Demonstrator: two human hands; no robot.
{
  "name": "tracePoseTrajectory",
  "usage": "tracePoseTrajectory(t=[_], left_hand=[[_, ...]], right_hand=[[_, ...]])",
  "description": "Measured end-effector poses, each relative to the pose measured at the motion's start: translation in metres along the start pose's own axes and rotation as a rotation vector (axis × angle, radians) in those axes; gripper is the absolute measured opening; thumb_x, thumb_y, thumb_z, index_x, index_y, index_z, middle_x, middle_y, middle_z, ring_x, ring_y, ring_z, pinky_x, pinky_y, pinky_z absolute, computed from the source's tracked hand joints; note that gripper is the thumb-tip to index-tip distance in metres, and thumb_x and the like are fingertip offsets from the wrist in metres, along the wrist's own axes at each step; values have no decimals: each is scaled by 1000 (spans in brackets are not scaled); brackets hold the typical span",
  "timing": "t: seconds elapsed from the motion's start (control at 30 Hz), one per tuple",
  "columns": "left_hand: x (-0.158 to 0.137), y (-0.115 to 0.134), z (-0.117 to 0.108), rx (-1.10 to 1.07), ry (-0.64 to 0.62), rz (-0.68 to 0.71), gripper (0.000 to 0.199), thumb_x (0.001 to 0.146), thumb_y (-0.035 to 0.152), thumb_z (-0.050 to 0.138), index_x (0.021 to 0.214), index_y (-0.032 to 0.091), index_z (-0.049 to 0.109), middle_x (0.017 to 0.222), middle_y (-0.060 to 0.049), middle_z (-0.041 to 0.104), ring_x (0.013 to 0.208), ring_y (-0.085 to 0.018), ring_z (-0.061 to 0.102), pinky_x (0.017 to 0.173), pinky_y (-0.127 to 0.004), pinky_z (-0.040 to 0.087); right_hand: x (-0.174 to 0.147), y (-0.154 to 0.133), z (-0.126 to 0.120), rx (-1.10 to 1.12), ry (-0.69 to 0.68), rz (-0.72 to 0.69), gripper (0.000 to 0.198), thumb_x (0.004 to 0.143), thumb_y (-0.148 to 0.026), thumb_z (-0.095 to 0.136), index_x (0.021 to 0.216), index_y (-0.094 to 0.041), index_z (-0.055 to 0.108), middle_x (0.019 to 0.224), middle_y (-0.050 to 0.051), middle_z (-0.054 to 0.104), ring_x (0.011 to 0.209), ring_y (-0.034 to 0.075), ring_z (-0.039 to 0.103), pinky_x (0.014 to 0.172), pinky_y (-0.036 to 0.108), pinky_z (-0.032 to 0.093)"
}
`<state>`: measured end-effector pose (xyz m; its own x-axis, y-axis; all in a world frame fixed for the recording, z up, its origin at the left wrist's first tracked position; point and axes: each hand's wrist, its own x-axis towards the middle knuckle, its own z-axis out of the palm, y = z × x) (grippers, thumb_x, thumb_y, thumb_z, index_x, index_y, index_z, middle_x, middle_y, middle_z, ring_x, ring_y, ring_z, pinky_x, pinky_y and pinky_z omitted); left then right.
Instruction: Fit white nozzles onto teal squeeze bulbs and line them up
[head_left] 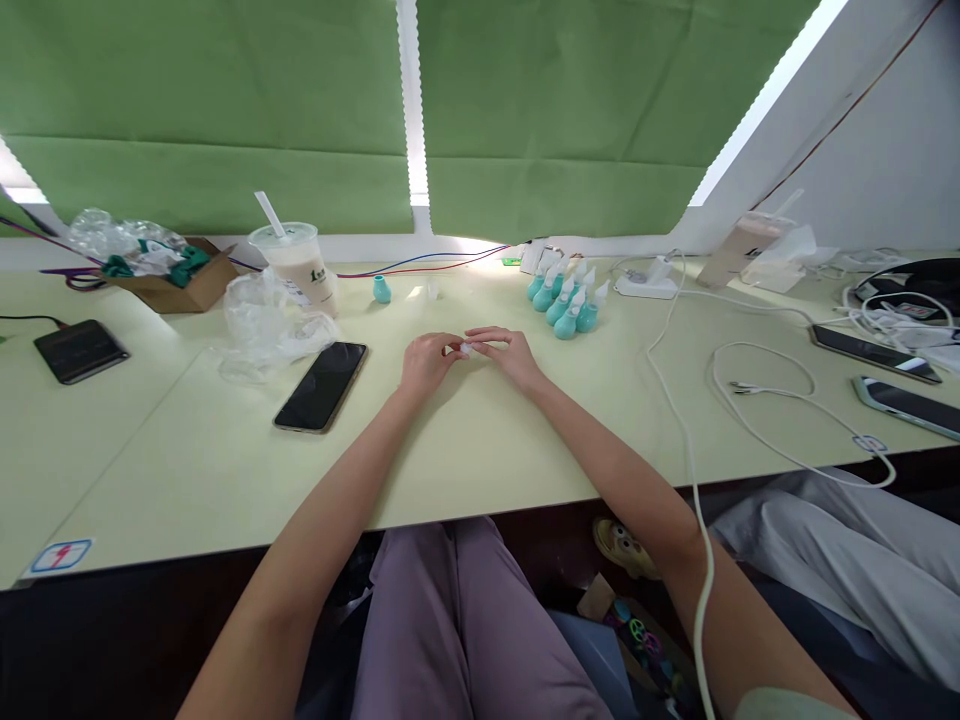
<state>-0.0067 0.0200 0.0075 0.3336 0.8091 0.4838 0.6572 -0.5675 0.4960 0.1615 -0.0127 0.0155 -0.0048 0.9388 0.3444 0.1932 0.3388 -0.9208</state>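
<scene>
My left hand (427, 362) is closed, with its thumb and forefinger pinching a small whitish translucent piece (466, 348) just above the table. My right hand (510, 357) meets it from the other side, its fingertips closed on the same piece. The piece is mostly covered by fingers, so its exact kind cannot be made out. Beyond the hands lie a single teal bulb (382, 290) without a tip and a small clear piece (433, 291). To the right, several teal bulbs (565, 325) with pointed whitish tips stand in a tight group.
A black phone (321, 387) and a crumpled plastic bag (262, 325) lie left, beside a drink cup (300, 262). Farther left is a cardboard box (202, 285). A white cable (679, 410) crosses the table (480, 450) on the right. Another person's leg (840, 540) is at right.
</scene>
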Motion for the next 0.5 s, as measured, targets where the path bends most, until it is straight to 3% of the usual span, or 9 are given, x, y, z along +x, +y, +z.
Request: tracePoseTrajectory(t=[0.33, 0.5], left_hand=[[-1, -2, 0, 214, -24, 198, 11, 83, 22, 63, 84, 21, 74, 78, -4, 72, 71, -16, 61, 68, -27, 41], [-1, -1, -1, 221, -56, 213, 15, 85, 22, 59, 84, 21, 75, 79, -4, 73, 72, -17, 60, 66, -28, 40]], right_hand=[[5, 10, -4, 92, -29, 177, 27, 57, -40, 81, 74, -19, 75, 99, 6, 73, 99, 20, 63, 93, 33, 43], [5, 14, -4, 131, -42, 236, 31, 53, -40, 82, 72, -17, 74, 84, 5, 74, 82, 16, 63, 83, 30, 45]])
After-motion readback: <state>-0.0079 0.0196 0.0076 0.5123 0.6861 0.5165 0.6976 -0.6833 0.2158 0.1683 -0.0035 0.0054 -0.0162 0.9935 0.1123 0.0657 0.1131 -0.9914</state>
